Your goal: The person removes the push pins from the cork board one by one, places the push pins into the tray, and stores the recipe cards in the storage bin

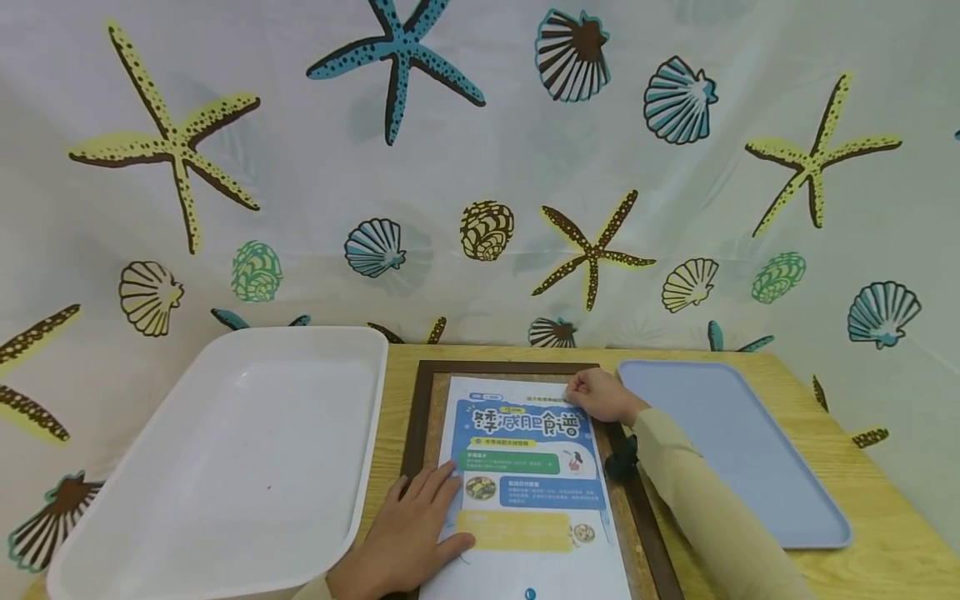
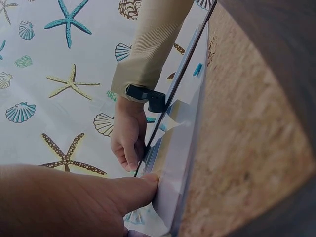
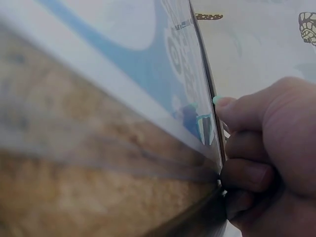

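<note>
1. Nearest, at the bottom edge of the head view: a round blue pin [image 1: 530, 593] on the white lower part of a printed sheet [image 1: 555, 575].
2. Rests left hand [image 1: 416, 529] palm down on the sheet's left side, fingers straight and slightly spread, thumb touching the paper.
3. Under the sheet, a cork board [image 1: 633, 533] with a brown frame [image 1: 415, 425], lying on a wooden table [image 1: 896, 546].
4. Just beside the board, to the left, a white tray [image 1: 247, 467]; to the right, a light blue tray [image 1: 765, 467], partly behind a beige sleeve [image 1: 697, 500].
5. Near the cuff, a dark wrist device [image 1: 621, 458].
6. Farther off, holds right hand [image 1: 603, 396] at the sheet's upper right corner, fingers curled, pinching a small green piece [image 3: 216, 99] at the thumb tip; cannot tell whether already pushed into the board.
7. Farthest, a pale curtain [image 1: 465, 317] printed with starfish and shells.
</note>
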`<state>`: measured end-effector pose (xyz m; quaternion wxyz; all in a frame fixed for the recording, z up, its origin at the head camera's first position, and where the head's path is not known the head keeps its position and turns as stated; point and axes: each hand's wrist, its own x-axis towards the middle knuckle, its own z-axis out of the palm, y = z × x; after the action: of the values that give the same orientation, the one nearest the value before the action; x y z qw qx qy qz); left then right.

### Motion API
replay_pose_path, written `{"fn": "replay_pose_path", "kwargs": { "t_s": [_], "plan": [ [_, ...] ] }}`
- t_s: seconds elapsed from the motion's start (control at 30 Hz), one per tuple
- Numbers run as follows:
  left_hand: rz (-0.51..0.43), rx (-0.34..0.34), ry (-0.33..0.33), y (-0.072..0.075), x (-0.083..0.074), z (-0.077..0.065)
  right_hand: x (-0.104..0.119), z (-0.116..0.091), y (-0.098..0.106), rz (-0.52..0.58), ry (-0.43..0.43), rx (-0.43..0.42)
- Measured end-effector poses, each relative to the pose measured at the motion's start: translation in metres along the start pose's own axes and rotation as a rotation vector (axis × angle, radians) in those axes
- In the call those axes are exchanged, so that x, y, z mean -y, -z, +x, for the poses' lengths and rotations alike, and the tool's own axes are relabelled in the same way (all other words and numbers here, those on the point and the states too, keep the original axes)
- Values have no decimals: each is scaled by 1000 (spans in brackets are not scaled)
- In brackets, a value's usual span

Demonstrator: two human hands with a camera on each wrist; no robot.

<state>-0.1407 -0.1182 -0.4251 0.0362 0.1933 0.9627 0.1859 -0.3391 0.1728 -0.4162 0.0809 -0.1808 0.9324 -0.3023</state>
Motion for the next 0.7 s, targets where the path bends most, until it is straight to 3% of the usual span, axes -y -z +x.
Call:
{"fn": "replay_pose_path", "kwargs": {
  "t_s": [0.27, 0.7],
  "plan": [
    [7, -2, -3, 0, -2, 1, 1, -3, 5, -44, 19, -3],
    [10, 4, 5, 0, -1, 0, -8, -12, 13, -54, -45, -48]
  ]
}}
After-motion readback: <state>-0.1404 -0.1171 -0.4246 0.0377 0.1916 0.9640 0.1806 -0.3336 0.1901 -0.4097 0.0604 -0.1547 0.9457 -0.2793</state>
